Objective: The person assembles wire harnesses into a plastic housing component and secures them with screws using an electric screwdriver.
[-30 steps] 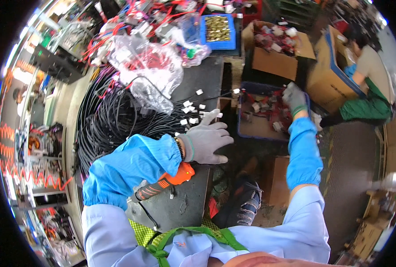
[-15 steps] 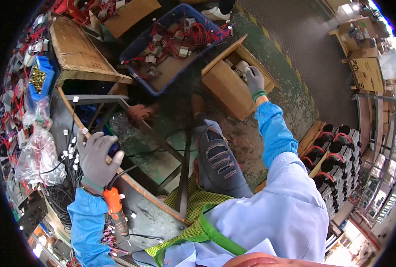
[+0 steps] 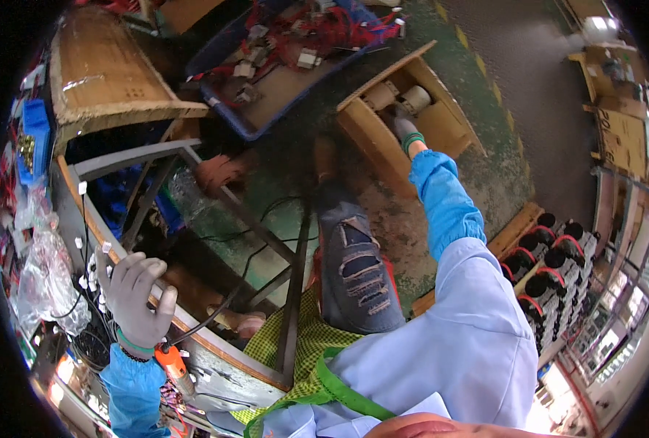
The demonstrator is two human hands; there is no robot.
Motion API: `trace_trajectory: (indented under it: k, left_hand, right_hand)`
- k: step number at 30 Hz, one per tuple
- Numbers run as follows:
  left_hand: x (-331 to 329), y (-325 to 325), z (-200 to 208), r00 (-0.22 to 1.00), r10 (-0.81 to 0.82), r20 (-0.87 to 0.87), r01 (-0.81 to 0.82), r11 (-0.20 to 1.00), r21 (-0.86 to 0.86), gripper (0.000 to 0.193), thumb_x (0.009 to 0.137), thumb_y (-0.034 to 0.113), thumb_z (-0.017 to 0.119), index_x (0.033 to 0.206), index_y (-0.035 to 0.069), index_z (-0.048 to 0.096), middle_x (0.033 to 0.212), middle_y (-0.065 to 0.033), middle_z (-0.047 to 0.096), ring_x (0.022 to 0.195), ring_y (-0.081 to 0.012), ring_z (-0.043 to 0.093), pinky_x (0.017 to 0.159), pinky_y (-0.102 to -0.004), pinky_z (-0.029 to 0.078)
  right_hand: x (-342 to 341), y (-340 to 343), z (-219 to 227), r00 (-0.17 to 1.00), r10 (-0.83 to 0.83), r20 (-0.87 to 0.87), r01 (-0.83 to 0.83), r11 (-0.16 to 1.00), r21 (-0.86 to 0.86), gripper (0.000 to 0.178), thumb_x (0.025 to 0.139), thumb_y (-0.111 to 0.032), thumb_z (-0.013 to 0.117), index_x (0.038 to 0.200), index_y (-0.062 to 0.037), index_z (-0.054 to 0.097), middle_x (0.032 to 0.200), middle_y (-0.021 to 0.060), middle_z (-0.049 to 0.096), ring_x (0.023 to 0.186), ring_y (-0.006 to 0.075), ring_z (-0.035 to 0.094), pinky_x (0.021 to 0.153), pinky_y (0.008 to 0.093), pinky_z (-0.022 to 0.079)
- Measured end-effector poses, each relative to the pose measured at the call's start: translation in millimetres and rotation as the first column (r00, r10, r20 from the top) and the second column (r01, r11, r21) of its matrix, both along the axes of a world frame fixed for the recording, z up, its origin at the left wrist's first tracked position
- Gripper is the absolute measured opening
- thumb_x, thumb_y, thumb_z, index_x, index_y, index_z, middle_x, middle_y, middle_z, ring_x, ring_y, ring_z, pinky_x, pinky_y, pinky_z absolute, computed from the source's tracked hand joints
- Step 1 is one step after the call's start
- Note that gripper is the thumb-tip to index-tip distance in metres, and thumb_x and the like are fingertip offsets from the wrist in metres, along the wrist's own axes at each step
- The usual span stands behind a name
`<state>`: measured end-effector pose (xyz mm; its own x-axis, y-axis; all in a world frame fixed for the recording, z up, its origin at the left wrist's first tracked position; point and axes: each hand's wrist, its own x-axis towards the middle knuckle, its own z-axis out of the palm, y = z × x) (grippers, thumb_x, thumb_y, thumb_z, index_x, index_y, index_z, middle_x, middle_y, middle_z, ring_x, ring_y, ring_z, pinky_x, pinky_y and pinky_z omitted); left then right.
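The right hand point(image 3: 405, 130) reaches down into the cardboard box point(image 3: 441, 124) on the floor, beside the rolls point(image 3: 401, 95); whether it grips one I cannot tell. The left hand point(image 3: 136, 296), fingers spread, rests flat on the bench edge point(image 3: 215, 350). Likely fetching a roll; next it needs a firm grasp and lift.

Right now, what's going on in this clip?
A seated person in a pale coat and blue sleeve covers leans to their right. The right hand, gloved, reaches down into an open cardboard box on the floor, at a pale roll-shaped part; whether it grips one cannot be told. The left hand, also gloved, rests spread open on the workbench edge, near small white pieces and an orange-handled tool.
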<state>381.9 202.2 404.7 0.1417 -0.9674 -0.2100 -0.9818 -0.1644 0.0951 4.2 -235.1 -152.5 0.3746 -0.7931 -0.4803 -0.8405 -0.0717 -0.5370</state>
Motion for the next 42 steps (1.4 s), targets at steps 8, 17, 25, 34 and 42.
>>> trace_trajectory:
  k: [8, 17, 25, 34, 42]
  left_hand:
    - [-7, 22, 1, 0.993, 0.113, 0.043, -0.114, 0.993, 0.029, 0.028, 0.079, 0.034, 0.06, 0.089, 0.008, 0.063, 0.091, -0.0055, 0.065, 0.095, -0.0273, 0.059, 0.108, -0.0638, 0.019]
    - [0, 24, -1, 0.992, 0.126, 0.017, -0.126, 0.991, 0.041, 0.03, 0.077, 0.037, 0.062, 0.088, 0.009, 0.064, 0.091, -0.0052, 0.066, 0.093, -0.0274, 0.06, 0.108, -0.0617, 0.022]
    - [1, 38, -4, 0.986, 0.16, -0.046, -0.163, 0.983, -0.084, 0.03, 0.073, 0.034, 0.067, 0.09, 0.01, 0.066, 0.089, -0.0038, 0.066, 0.093, -0.0247, 0.062, 0.108, -0.0604, 0.023]
    - [21, 56, 8, 0.928, 0.072, -0.365, -0.191, 0.934, -0.3, 0.034, 0.088, 0.036, 0.058, 0.105, 0.007, 0.064, 0.096, -0.0122, 0.065, 0.095, -0.03, 0.062, 0.097, -0.0436, 0.041]
    - [-53, 117, 117, 0.604, 0.194, -0.773, -0.627, 0.714, -0.31, 0.049, 0.095, 0.033, 0.056, 0.126, -0.004, 0.051, 0.117, -0.0107, 0.059, 0.108, -0.0165, 0.055, 0.091, -0.0318, 0.045]
  right_hand:
    - [100, -21, 10, 0.93, 0.284, -0.234, -0.361, 0.576, -0.733, 0.041, 0.097, -0.029, 0.038, 0.126, -0.005, 0.053, 0.125, 0.0192, 0.056, 0.112, 0.0368, 0.054, 0.091, 0.0454, 0.045]
    - [71, -86, -18, 0.908, 0.337, -0.248, -0.419, 0.724, -0.548, 0.04, 0.096, -0.03, 0.041, 0.121, -0.0047, 0.057, 0.119, 0.0196, 0.059, 0.107, 0.0366, 0.057, 0.089, 0.0444, 0.046]
    - [41, -93, -3, 0.885, 0.343, -0.314, -0.455, 0.781, -0.429, 0.039, 0.095, -0.031, 0.043, 0.116, -0.0044, 0.061, 0.114, 0.0201, 0.062, 0.102, 0.0365, 0.059, 0.087, 0.0436, 0.047]
    - [96, 56, 332, 0.843, 0.275, 0.463, -0.003, 0.862, -0.507, 0.03, 0.088, -0.028, 0.066, 0.087, 0.0006, 0.059, 0.083, 0.0157, 0.062, 0.072, 0.024, 0.056, 0.069, 0.0369, 0.048]
    - [128, 266, 583, 0.349, 0.872, 0.343, -0.322, 0.455, -0.83, 0.023, 0.075, -0.022, 0.076, 0.082, -0.0074, 0.06, 0.076, 0.0098, 0.056, 0.07, 0.0277, 0.054, 0.062, 0.0384, 0.043]
